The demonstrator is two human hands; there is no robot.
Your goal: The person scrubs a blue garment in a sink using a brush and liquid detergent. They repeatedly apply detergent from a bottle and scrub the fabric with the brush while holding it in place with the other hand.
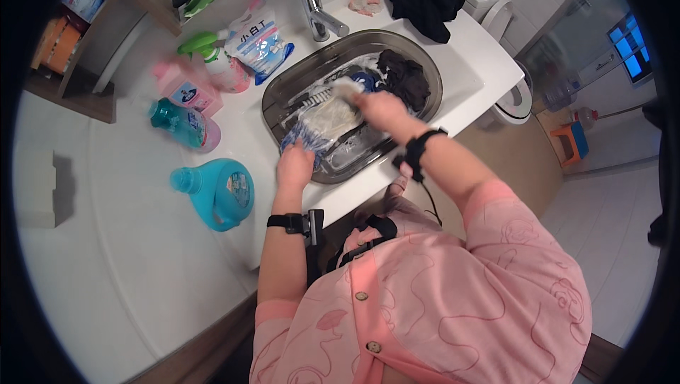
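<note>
A grey translucent plastic washbasin (pixel 433 49) sits in the white sink, holding wet laundry and suds. At its near left side, my left hand (pixel 295 167) grips the blue-striped end of a wet, pale cloth (pixel 330 119). My right hand (pixel 383 112) is closed around a whitish scrubbing brush (pixel 348 88), blurred, over the upper right part of this cloth. Its bristles are hard to make out. Dark, bunched-up clothing (pixel 406 79) lies in the basin's right end, beside a blue item (pixel 366 80) partly covered by suds.
Left on the counter stand a teal jug (pixel 226 195), a green-and-pink bottle (pixel 183 126), a pink bottle (pixel 188 89), a spray bottle (pixel 226 68) and a detergent pouch (pixel 260 44). A chrome faucet (pixel 319 15) rises behind the basin. Black cloth (pixel 422 2) lies at the back right, near a toilet (pixel 512 100).
</note>
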